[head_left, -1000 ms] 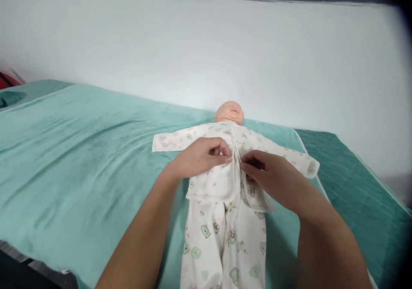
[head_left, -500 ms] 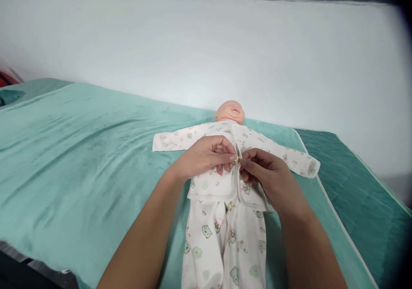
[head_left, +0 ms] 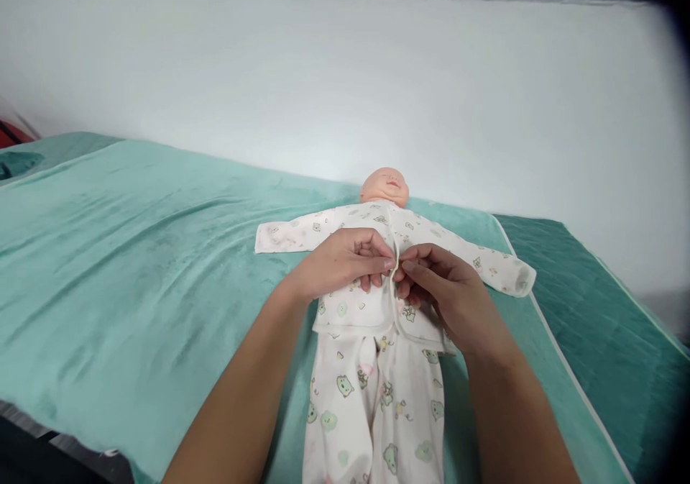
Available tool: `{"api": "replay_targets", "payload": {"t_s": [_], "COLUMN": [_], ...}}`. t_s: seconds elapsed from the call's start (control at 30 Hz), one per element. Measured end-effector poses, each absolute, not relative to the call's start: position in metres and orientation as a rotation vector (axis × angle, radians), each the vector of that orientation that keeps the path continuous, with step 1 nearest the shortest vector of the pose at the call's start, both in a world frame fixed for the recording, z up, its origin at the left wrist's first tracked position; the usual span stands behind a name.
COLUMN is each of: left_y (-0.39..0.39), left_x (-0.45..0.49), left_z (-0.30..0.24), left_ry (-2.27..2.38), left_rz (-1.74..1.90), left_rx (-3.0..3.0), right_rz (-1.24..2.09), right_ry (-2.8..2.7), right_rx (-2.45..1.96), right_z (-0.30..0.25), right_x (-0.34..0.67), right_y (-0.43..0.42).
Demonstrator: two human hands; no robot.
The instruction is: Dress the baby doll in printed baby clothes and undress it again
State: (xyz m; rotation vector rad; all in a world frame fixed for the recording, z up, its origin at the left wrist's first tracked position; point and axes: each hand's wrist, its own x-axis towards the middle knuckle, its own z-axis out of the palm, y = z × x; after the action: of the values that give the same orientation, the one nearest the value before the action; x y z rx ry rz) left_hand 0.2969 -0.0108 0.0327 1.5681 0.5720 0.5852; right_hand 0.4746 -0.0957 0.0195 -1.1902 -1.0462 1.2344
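Note:
A baby doll [head_left: 384, 185] lies on its back on a teal blanket [head_left: 134, 254], head towards the wall. It wears a white jacket [head_left: 350, 304] and trousers [head_left: 371, 405] printed with small green bears. My left hand [head_left: 345, 261] pinches the left front edge of the jacket at chest height. Touching it fingertip to fingertip, my right hand [head_left: 447, 290] pinches the right front edge. The two edges meet between my fingers. The jacket's sleeves lie spread out to both sides.
A white wall [head_left: 345, 96] rises just behind the doll's head. A darker green quilted cover [head_left: 593, 311] shows under the blanket at the right. The bed's near edge drops off at the lower left. Something red [head_left: 8, 133] peeks in at the far left.
My hands have drawn together, pulling the jacket's two front edges from slightly apart until they meet over the doll's chest. My right hand shifted left and slightly up.

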Motion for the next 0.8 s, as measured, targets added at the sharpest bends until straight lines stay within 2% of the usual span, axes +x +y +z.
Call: {"api": "replay_targets", "payload": {"t_s": [0.8], "left_y": [-0.0135], "left_x": [0.2937], "left_z": [0.0338], "left_ry": [0.655], "left_rz": [0.533], "left_rx": [1.573], "right_rz": [1.184], "right_ry": [-1.108], "right_rx": [-1.235], "right_z": [0.0183], "right_x": [0.4722], "right_y": [-0.0945]}}
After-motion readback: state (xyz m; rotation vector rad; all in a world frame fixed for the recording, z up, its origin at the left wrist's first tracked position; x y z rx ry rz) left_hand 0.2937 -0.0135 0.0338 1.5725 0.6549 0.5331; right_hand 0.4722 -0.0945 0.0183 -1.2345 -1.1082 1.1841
